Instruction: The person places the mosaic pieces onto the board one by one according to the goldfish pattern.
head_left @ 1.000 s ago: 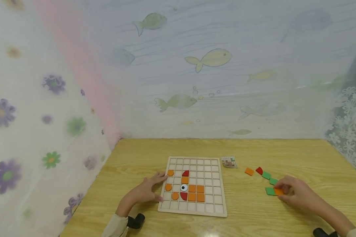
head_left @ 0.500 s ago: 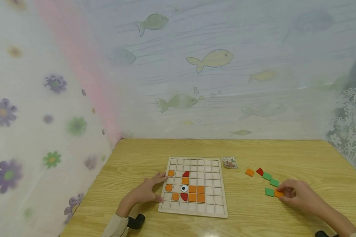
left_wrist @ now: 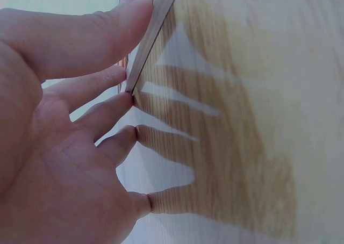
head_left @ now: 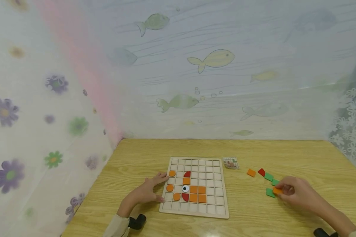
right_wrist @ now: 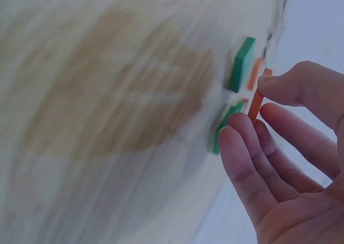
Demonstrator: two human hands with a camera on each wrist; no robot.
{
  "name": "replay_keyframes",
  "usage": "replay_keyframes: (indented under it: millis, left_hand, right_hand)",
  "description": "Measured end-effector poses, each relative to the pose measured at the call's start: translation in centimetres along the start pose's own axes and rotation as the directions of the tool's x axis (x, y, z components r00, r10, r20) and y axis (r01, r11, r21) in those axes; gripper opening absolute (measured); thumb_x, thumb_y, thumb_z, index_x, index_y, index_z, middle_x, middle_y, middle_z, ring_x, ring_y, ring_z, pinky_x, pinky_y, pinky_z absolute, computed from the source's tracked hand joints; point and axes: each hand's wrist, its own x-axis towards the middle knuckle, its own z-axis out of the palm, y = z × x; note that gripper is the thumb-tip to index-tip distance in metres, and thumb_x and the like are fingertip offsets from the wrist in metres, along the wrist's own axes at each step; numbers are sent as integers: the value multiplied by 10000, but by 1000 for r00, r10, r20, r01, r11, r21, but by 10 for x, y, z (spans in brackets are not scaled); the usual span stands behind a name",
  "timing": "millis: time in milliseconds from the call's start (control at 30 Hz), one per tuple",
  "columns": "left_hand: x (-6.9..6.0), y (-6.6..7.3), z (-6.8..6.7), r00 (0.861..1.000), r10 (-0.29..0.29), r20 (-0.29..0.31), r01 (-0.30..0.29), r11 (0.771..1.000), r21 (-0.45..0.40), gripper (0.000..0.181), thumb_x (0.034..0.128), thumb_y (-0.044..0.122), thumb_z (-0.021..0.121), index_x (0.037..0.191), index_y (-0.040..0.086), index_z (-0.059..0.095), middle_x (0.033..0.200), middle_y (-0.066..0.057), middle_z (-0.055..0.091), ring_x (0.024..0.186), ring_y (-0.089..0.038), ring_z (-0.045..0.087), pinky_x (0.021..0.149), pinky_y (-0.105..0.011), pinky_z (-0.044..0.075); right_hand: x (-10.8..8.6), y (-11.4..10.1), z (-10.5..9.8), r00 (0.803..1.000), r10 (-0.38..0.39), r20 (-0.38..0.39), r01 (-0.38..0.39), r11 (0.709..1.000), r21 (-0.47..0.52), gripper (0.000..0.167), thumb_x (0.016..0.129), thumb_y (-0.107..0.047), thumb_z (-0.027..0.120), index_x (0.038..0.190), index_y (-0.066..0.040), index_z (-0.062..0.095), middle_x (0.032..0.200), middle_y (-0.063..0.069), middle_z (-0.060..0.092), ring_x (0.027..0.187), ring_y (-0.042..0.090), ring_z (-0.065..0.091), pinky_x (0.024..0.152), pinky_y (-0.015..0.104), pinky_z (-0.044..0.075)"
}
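Note:
My right hand [head_left: 298, 193] pinches an orange square tile [right_wrist: 259, 98] between thumb and fingers, just off the table. Green tiles lie close by it, one [head_left: 270, 193] left of the fingertips and another [right_wrist: 243, 64] in the right wrist view. At the left edge of a wooden grid board [head_left: 215, 215], my left hand [head_left: 145, 191] rests with spread fingers; thumb and fingertips touch the board's side [left_wrist: 153, 37]. On the board sit orange squares [head_left: 197, 194], orange discs [head_left: 176, 197], red quarter-round tiles [head_left: 187, 174] and a white eye disc [head_left: 185, 188].
A small picture card [head_left: 230, 163] lies right of the board's top corner. An orange tile [head_left: 251, 172], a red quarter-round tile [head_left: 261, 172] and green tiles [head_left: 268, 176] form a loose row on the wooden table [head_left: 249, 217]. A fish-patterned curtain [head_left: 213, 105] hangs behind.
My right hand has lifted the orange square tile slightly from beside the green tile. The left hand stays at the board's edge. The whole head view shifts a little.

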Motion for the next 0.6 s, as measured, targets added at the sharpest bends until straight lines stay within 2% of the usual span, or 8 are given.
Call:
replay_keyframes:
  millis: [100,267,367,600]
  left_hand:
    - [0,-1,0,1000,-2,-4,2,1000,1,824,749,173,788,1454,62,376,1539,-140,232,1418,-362,111,1020,-710,-22]
    - [0,-2,1,1000,1,-3,-1,1000,-2,818,753,162,784,1454,59,375,1539,-145,228,1417,-368,107,1016,-713,-26]
    - [0,-1,1,1000,6,0,-6,1000,4,815,757,157,781,1455,57,372,1540,-149,224,1416,-373,106,1012,-717,-25]
    - [-1,1,0,1000,11,-4,-11,1000,1,806,759,170,779,1451,57,380,1535,-151,237,1414,-376,117,1017,-714,-21]
  right_hand:
    - [5,-5,2,1000,-29,-8,29,999,14,156,730,13,763,851,-70,708,786,-79,631,642,-26,539,496,219,484]
    - [15,-15,10,996,-82,31,79,992,97,156,738,65,722,869,-15,697,788,-31,621,636,-11,526,485,224,477]
    - [21,-21,16,994,-100,39,96,990,100,160,731,73,714,864,-15,698,776,-40,613,635,-16,511,485,222,472]
    - [35,-32,29,990,-139,23,137,988,65,204,726,34,743,882,-88,697,797,-49,626,651,-3,512,499,213,469]
